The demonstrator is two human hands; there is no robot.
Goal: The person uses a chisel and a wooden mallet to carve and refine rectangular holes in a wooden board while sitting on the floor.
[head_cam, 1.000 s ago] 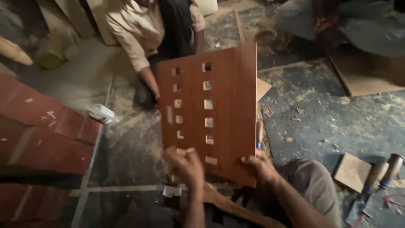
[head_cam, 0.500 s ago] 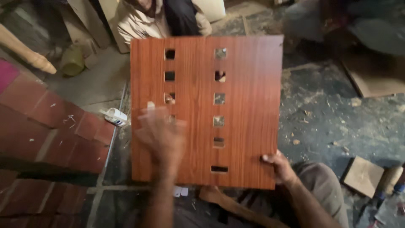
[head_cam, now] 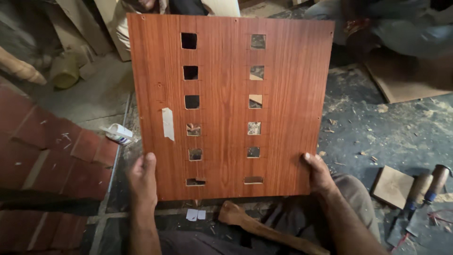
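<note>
Reddish board with two columns of square cutouts, held upright above lap: left hand and right hand clenched on lower corners. Inspecting stage, seemingly. Below grip, wooden handle; chisels on floor to the right.

1. Two bare forearms, sleeveless as far as visible, ending in the bare left hand and bare right hand.
2. No gloves, rings, watch or wristbands visible.
3. Grey-brown cloth trousers over the right knee, slightly creased.
4. Darker trouser fabric across the lap, in shadow.
</note>
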